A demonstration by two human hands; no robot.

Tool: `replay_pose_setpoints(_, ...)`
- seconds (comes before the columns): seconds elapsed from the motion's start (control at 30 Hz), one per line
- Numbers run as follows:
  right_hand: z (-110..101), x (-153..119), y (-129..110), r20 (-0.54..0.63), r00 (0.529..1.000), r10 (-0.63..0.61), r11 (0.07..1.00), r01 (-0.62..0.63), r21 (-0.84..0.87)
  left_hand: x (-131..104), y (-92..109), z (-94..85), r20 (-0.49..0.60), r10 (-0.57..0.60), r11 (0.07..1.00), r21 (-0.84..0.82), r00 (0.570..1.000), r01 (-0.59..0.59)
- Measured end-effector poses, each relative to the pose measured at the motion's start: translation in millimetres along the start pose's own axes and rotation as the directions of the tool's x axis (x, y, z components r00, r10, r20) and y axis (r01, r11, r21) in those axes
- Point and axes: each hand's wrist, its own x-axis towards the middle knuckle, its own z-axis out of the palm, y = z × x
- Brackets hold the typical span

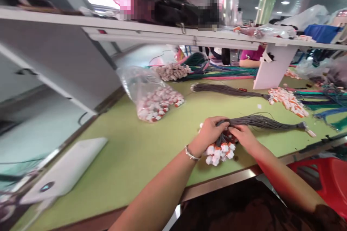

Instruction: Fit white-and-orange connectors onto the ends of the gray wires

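Observation:
A bundle of grey wires (262, 121) lies across the green table near its front edge, its bare-looking ends to the right. My left hand (211, 133) is closed around the bundle near its left end. White and orange connectors (221, 153) hang in a cluster below that hand, on the wires' other ends. My right hand (244, 137) is beside it, its fingers bent and pressed against the wires; its fingertips are partly hidden. A second grey wire bundle (227, 89) rests farther back, beside a pile of white and orange connectors (288, 101).
A clear plastic bag (154, 97) of connectors stands at the back left. A white device (70, 169) lies at the left edge. Above runs a shelf (162, 30) with bottles, over a white divider (273, 66). A red stool (328, 180) is at right. Another person's arm (249, 63) shows behind.

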Motion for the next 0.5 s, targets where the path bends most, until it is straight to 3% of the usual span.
replay_pose_setpoints(0.2,-11.2,-14.3,8.9,-0.01,0.999,-0.044,0.998,0.043,-0.043,-8.7,10.6,13.2,0.059,0.019,0.999,-0.031,0.998,-0.017)
replay_pose_setpoints(0.3,-18.8,-37.8,-3.4,0.048,0.978,-0.205,0.965,0.21,-0.157,-5.5,10.9,15.6,0.067,0.019,1.0,-0.026,0.998,-0.018)
replay_pose_setpoints(0.33,-21.0,-49.2,-11.7,0.127,0.941,-0.314,0.923,0.334,-0.193,-2.6,9.1,13.6,0.036,0.0,1.0,-0.01,0.999,0.0)
replay_pose_setpoints(0.37,-23.7,-61.0,-21.2,0.254,0.861,-0.442,0.846,0.493,-0.201,0.5,6.7,10.4,-0.01,-0.029,1.0,0.013,1.0,0.029)
replay_pose_setpoints(0.4,-27.3,-71.5,-31.3,0.378,0.751,-0.541,0.752,0.634,-0.182,3.2,4.0,6.2,-0.049,-0.057,0.998,0.039,0.997,0.059)
replay_pose_setpoints(0.43,-32.0,-79.0,-40.8,0.467,0.656,-0.593,0.674,0.721,-0.158,5.1,1.7,1.7,-0.071,-0.076,0.995,0.062,0.995,0.081)
replay_pose_setpoints(0.47,-37.8,-81.8,-48.9,0.484,0.637,-0.6,0.644,0.743,-0.181,5.6,0.1,-2.3,-0.064,-0.078,0.993,0.079,0.995,0.083)
replay_pose_setpoints(0.5,-44.7,-78.7,-55.0,0.41,0.658,-0.631,0.637,0.742,-0.211,4.8,-0.3,-5.3,-0.032,-0.063,0.994,0.085,0.997,0.066)
